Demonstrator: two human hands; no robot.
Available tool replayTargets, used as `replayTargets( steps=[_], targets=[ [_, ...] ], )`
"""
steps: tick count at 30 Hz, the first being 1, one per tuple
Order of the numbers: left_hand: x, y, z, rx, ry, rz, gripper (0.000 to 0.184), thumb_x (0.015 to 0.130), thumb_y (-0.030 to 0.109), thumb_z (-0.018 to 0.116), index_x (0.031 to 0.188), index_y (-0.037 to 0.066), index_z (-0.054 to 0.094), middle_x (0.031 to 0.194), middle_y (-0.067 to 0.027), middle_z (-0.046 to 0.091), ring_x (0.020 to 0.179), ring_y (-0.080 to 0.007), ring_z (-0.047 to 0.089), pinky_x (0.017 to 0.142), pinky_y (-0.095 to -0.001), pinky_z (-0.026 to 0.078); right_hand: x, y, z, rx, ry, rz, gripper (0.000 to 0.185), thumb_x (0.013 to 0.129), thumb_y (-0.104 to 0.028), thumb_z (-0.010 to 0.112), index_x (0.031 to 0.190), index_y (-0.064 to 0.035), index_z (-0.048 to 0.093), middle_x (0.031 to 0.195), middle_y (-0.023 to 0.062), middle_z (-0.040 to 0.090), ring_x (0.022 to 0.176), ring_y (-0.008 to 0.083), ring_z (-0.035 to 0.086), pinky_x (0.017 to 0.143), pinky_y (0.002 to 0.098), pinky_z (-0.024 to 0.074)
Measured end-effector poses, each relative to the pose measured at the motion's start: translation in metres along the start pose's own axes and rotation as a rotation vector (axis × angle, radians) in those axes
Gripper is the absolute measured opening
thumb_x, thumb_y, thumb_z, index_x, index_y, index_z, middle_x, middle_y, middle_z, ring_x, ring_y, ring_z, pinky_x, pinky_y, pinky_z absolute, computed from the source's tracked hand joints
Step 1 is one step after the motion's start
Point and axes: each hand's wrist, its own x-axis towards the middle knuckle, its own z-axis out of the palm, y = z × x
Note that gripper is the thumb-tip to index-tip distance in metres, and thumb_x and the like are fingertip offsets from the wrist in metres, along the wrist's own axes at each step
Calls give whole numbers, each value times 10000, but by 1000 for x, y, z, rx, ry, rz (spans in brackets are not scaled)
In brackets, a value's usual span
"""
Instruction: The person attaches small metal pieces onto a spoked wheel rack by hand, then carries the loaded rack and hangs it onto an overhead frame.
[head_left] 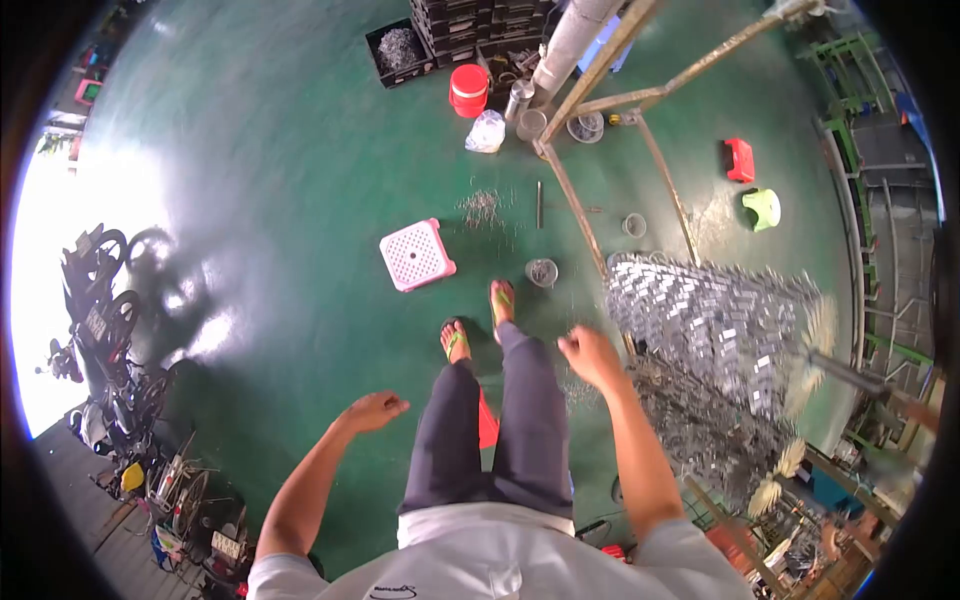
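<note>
My left hand (375, 411) hangs beside my left thigh, its fingers loosely stretched and a little apart, with nothing visible in it. On the other side, my right hand (592, 358) is held out from my right leg with the fingers curled in, and no object shows in it. Nearest to that hand is a rack of many small grey metal parts (720, 330), apart from it. Ahead of my feet stand a pink stool (416, 255) and a small tub of metal bits (541, 272). Part of a red object (488, 420) shows between my legs.
A pile of small pieces (482, 208) and a dark rod (540, 204) lie on the green floor. A red bucket (468, 90), plastic bag (486, 131) and black crates (455, 30) stand ahead. Metal frame bars (573, 205) rise at right. Motorbikes (100, 320) line the left.
</note>
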Motion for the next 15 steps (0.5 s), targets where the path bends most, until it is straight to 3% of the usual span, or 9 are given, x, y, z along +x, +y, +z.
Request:
replayTargets(
  steps=[3,6,7,11,15],
  targets=[
    [47,-47,20,-34,257,-41,583,925,627,564,1056,69,673,1009,-176,720,974,-374,680,827,-478,520,174,-10,7,146,-56,-1,331,916,-337,686,977,-12,666,929,200,705,907,383,680,801,462,531],
    [45,-74,75,-239,111,-337,561,957,555,526,929,23,701,900,-225,699,920,-407,687,773,-507,527,342,-5,30,232,-41,27,364,884,-343,725,1038,-16,678,1001,195,714,979,350,688,866,435,540],
    [36,-99,117,-307,113,-351,506,964,528,550,905,44,683,791,-126,668,751,-219,612,722,-414,506,402,3,39,181,-2,-1,373,875,-344,735,1046,-16,676,1022,198,712,991,350,685,876,437,539],
    [6,-124,224,-1146,103,-587,259,959,299,586,778,114,576,641,17,450,542,-113,377,450,-359,305,610,9,41,36,181,-42,389,844,-300,753,1096,-20,656,1077,217,681,1061,377,647,956,451,504],
    [28,-69,203,-1142,-15,-896,278,956,288,596,784,70,594,650,-26,500,573,-125,435,483,-364,344,765,-8,8,-108,444,-32,615,791,-244,783,1321,-79,521,1249,231,588,1235,395,526,1045,466,451]
  ],
)
